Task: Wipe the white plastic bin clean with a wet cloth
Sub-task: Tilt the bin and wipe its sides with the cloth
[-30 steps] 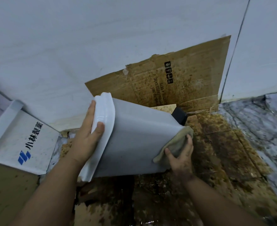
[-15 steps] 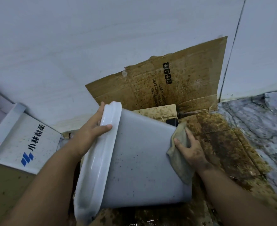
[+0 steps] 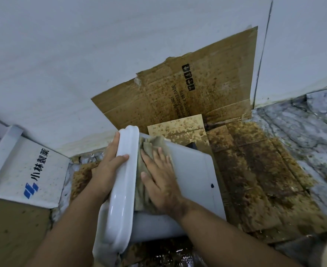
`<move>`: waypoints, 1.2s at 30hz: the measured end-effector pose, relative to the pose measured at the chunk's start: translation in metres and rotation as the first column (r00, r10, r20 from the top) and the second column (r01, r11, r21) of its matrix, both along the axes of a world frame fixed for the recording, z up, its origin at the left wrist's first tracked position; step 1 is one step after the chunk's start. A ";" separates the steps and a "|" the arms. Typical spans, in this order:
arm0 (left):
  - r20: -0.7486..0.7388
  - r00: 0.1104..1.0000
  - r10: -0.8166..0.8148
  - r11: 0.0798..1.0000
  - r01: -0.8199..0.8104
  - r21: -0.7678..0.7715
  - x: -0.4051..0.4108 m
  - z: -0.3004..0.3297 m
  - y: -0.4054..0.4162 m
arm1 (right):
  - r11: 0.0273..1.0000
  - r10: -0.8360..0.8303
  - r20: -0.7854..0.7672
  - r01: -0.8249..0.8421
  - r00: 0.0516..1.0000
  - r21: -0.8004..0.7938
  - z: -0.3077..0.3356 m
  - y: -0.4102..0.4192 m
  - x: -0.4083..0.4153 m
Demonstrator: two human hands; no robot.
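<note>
The left hand point(image 3: 108, 168) grips the white bin point(image 3: 193, 182) by its rim. The right hand point(image 3: 161, 180), just beside it, presses the cloth point(image 3: 149, 145) flat-fingered against the bin's side.

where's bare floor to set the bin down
Right of the bin, stained flat cardboard lies bare out to the marble floor. Left is crowded: a white printed box and the left hand.

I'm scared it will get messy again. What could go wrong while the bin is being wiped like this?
1. The white bin lies on its side over stained, wet-looking cardboard, so the wiped wall may pick up dirt again.
2. The left hand steadies it only at the rim; a hard push might roll or slide it.
3. The cloth under the flat right hand looks brownish and could smear grime.
</note>
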State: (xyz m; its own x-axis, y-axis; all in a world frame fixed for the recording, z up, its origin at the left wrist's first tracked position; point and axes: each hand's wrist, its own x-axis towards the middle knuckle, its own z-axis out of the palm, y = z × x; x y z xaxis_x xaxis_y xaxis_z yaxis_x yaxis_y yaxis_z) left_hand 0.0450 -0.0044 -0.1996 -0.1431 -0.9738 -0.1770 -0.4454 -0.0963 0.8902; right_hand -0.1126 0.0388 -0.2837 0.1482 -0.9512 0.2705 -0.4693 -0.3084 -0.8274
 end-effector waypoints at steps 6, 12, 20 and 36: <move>0.111 0.992 -0.066 0.998 0.068 -0.016 0.012 -0.005 0.014 | 0.904 -0.227 -0.225 0.291 0.947 0.313 -0.107 0.000 -0.099; 0.181 0.983 -0.017 0.996 0.031 -0.078 0.000 -0.013 0.019 | 0.930 -0.181 -0.209 0.237 0.961 0.283 -0.055 0.007 -0.047; 0.170 0.985 0.024 0.997 -0.012 -0.074 -0.004 -0.011 0.018 | 0.994 -0.059 -0.092 0.067 0.994 0.090 -0.070 0.039 -0.068; 0.165 0.986 0.032 0.997 -0.020 -0.077 -0.005 -0.014 0.012 | 0.999 -0.037 -0.136 0.037 0.990 -0.001 -0.039 0.075 -0.033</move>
